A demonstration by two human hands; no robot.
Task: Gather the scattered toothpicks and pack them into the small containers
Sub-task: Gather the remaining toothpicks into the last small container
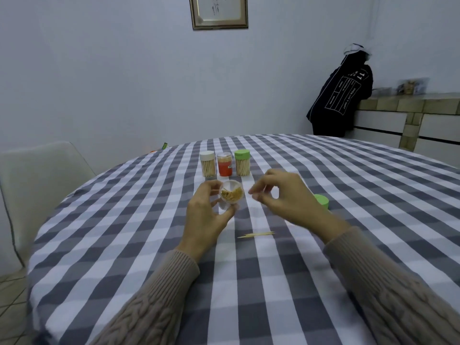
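My left hand [209, 210] holds a small clear container [231, 195] tilted toward me, its open mouth showing toothpicks packed inside. My right hand [281, 195] hovers just right of it, thumb and fingertips pinched together; a thin toothpick seems to be between them, but blur hides it. A few loose toothpicks [256, 235] lie on the cloth below my hands. A green lid [322, 201] rests on the table behind my right hand.
Three closed toothpick jars stand in a row behind: a white-lidded one [207, 164], an orange one [224, 164], a green-lidded one [242, 163]. The round table carries a grey-and-white checked cloth [249, 282]. A white chair [42, 170] stands left. A person in a dark jacket [341, 100] stands far right.
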